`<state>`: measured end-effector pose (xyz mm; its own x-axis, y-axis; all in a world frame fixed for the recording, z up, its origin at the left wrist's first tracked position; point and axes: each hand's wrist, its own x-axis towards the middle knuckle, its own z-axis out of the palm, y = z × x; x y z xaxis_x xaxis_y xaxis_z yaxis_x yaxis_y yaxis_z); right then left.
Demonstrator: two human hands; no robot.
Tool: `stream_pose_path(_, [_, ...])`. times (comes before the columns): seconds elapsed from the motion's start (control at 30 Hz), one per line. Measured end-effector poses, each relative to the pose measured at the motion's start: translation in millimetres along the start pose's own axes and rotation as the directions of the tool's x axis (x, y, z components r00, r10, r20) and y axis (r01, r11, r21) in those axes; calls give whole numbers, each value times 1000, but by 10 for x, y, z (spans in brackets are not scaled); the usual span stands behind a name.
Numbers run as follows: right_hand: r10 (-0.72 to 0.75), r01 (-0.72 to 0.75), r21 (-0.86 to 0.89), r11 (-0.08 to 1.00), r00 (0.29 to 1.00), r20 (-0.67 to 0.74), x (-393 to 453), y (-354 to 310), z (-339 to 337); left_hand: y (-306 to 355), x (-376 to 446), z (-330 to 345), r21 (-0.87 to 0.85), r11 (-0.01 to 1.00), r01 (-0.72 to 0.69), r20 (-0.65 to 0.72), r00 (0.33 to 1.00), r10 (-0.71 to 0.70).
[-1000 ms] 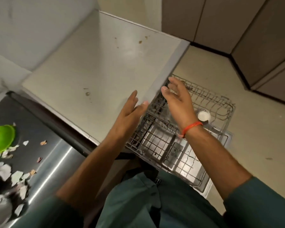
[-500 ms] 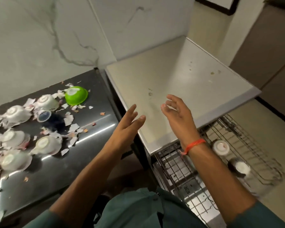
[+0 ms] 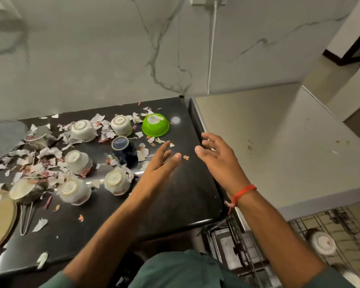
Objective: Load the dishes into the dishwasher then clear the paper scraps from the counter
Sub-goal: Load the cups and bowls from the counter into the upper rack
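Counter [image 3: 175, 204], black and glossy, fills the left and centre of the frame beneath a white veined wall [image 3: 92, 59]. Scraps [image 3: 48, 152] of torn paper litter its left half among overturned white cups [image 3: 82, 128], with a blue cup [image 3: 124, 149] at centre and a green bowl [image 3: 155, 125] toward the upper middle. Left hand [image 3: 161, 161] hovers above the counter just right of the blue cup, fingers straight and loosely spread, holding nothing. Right hand [image 3: 218, 154], red thread at the wrist, hangs over the counter's right edge, fingers relaxed and apart, empty. Dishwasher top [image 3: 279, 152], pale and flat, lies right of centre. Rack [image 3: 341, 235] sits pulled out at lower right, one white cup [image 3: 323, 243] in it.
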<state>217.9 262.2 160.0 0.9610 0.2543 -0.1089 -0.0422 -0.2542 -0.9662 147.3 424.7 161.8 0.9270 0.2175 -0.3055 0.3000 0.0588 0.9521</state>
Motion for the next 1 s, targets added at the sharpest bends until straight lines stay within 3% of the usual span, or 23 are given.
stream_pose_path(0.3, [75, -58, -185, 981, 993, 87, 743, -31, 770, 63, 751, -632, 78, 996, 40, -14, 999, -39])
stream_pose_path(0.53, [109, -51, -407, 912, 986, 122, 1448, 17, 1228, 86, 1285, -808, 28, 991, 130, -25, 991, -129])
stream_pose_path(0.8, [68, -15, -626, 780, 996, 60, 2053, 74, 1414, 124, 1646, -789, -40, 979, 198, -56, 978, -200])
stream_pose_path(0.9, [124, -22, -694, 720, 988, 97, 2166, 116, 1417, 122, 1710, -775, -34, 976, 215, -65, 974, -217])
stream_pose_path(1.0, [96, -6, -669, 743, 990, 99, 2197, 181, 1418, 91, 1755, -795, -46, 978, 202, -65, 977, -205])
